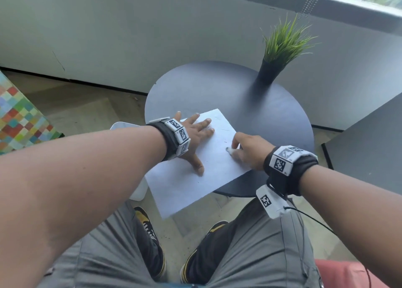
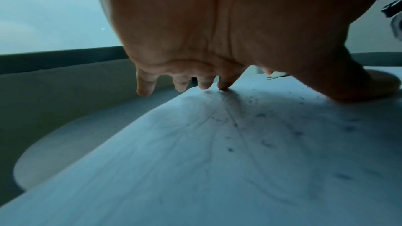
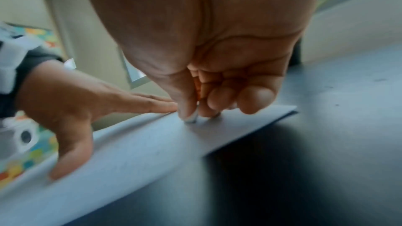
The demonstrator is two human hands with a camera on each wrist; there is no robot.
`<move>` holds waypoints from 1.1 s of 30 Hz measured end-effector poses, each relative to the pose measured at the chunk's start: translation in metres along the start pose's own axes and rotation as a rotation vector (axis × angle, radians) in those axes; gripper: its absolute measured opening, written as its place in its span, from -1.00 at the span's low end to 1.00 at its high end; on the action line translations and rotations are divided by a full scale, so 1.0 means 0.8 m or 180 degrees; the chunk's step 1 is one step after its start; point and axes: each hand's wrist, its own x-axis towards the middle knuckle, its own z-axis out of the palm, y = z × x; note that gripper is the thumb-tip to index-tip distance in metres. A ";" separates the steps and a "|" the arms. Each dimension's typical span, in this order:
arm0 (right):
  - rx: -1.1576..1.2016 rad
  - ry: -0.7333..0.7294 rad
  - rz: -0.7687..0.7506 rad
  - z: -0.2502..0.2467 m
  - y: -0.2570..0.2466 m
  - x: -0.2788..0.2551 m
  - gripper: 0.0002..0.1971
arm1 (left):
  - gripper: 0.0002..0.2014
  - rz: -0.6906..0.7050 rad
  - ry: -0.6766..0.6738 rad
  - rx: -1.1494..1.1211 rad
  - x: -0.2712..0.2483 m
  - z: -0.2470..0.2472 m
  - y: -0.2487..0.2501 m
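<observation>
A white sheet of paper [image 1: 195,185] with faint pencil marks lies on the round dark table [image 1: 239,96] and overhangs its near edge. My left hand [image 1: 196,138] rests flat on the sheet's left part, fingers straight and spread; the left wrist view shows its fingertips [image 2: 224,86] pressing the paper [image 2: 217,161]. My right hand [image 1: 231,149] is at the sheet's right edge, fingers curled. Its thumb and fingers pinch a small white object [image 3: 192,118], perhaps an eraser, against the paper [image 3: 130,152].
A black vase of green grass [image 1: 280,48] stands at the table's far right. A white stool or bin [image 1: 121,126] sits under the left forearm. A colourful checked piece [image 1: 19,118] is at far left, a dark grey surface [image 1: 369,146] at right.
</observation>
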 end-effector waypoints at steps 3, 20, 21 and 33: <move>-0.0104 -0.0132 0.0007 -0.010 0.009 -0.002 -0.74 | 0.11 0.0042 -0.0004 0.0113 -0.005 -0.018 -0.017; 0.0242 0.0052 -0.0494 -0.008 0.002 0.012 -0.76 | 0.24 -0.0352 0.0176 -0.0391 0.000 0.006 0.027; 0.0219 0.0044 -0.0529 -0.007 0.000 0.013 -0.76 | 0.25 -0.0363 0.0150 -0.0381 0.002 0.004 0.023; -0.0220 0.0195 -0.0626 -0.007 -0.012 0.025 -0.76 | 0.38 -0.0480 0.0009 -0.0468 0.008 0.005 0.024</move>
